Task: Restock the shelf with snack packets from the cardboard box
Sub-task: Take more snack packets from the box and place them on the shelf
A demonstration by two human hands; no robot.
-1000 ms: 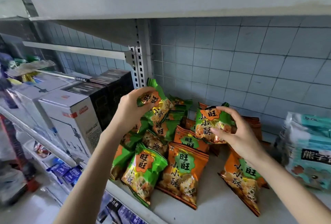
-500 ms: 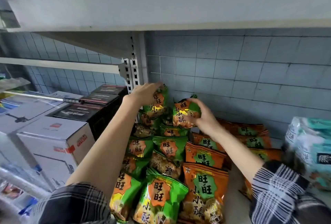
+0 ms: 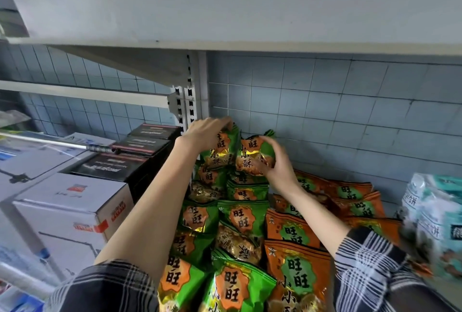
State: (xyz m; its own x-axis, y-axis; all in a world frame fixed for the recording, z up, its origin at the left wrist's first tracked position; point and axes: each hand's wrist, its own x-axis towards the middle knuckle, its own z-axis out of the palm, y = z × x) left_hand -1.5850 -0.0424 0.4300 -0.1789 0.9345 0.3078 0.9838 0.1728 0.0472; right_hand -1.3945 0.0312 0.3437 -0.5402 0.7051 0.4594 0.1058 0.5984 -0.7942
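Two upright green snack packets stand at the back of the shelf against the tiled wall. My left hand (image 3: 207,132) grips the top of the left green packet (image 3: 220,149). My right hand (image 3: 277,166) curls around the right green packet (image 3: 252,154) from its right side. Below them lie rows of several green packets (image 3: 240,216) and, to their right, orange packets (image 3: 295,269). The cardboard box is out of sight.
The upper shelf board (image 3: 250,17) hangs low overhead. A slotted upright post (image 3: 190,102) stands just left of my left hand. Black boxes (image 3: 140,151) and white cartons (image 3: 67,214) fill the left bay. Pale teal packs (image 3: 435,211) sit at the right edge.
Both hands have carried their green packets from mid-shelf to the back wall and now hold them upright side by side. The camera has moved in closer.
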